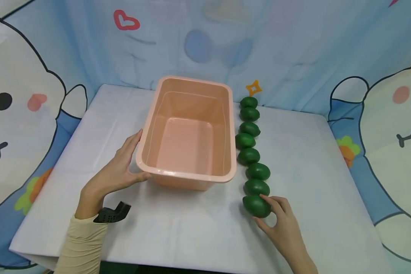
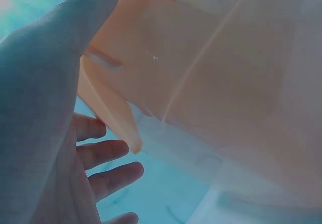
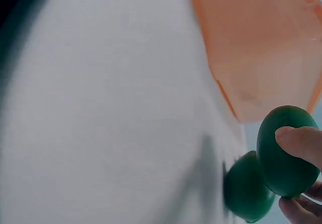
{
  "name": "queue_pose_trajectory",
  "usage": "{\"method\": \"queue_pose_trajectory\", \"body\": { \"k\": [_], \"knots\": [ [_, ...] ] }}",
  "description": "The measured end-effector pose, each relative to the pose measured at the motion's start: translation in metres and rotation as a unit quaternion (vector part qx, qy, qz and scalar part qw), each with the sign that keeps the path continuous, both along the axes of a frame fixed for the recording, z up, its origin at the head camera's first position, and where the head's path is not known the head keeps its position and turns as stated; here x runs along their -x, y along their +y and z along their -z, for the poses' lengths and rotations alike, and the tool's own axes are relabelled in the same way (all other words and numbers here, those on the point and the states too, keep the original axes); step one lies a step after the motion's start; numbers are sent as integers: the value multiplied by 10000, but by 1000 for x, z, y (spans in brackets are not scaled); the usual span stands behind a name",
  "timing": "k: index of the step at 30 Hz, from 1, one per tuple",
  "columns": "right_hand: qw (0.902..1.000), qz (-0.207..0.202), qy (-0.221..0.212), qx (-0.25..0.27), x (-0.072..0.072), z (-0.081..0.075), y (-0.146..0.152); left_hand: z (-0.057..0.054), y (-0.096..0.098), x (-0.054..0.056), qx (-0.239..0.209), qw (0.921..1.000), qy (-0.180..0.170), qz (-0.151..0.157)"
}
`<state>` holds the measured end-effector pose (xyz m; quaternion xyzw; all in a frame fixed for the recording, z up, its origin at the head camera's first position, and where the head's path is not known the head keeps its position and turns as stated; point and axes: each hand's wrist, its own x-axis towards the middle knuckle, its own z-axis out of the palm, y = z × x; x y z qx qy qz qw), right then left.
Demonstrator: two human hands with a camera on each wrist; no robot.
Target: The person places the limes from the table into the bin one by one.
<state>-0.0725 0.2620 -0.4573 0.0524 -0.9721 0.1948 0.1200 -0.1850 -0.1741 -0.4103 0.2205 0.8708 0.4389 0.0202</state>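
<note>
White tabletop (image 1: 311,163) against blue curtain (image 1: 287,45); right hand (image 1: 283,224) pinches green fruit (image 1: 255,206), spread left hand (image 1: 116,171) touches tub (image 1: 188,175).

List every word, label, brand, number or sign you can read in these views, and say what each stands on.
None: no word, label, brand or number is readable in any view.
The pink tub and the green lemon-shaped objects show no lettering.
The backdrop carries drawings, including a red heart and an orange star, not text.
Tiny specks on the black wrist piece are too small to make out.
</note>
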Motion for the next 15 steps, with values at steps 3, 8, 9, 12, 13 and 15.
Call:
{"method": "queue_pose_trajectory", "body": {
  "k": [3,8,9,12,13,15],
  "knots": [
    [9997,-100,202,-123,3,-9,1,0,0,0,-26,9999,98,17],
    [9984,-232,489,-148,10,-24,3,-1,3,1,-100,9998,193,-4],
    [9983,-248,512,-133,11,-27,3,-1,3,1,-99,9998,192,-16],
    [9986,-246,461,-77,15,-35,1,-1,3,1,-103,9997,203,-45],
    [9988,-238,428,-79,16,-37,-1,-1,3,1,-113,9997,211,-50],
    [9990,-227,381,-88,17,-42,-3,-1,3,1,-151,9996,231,-53]
  ]
}}
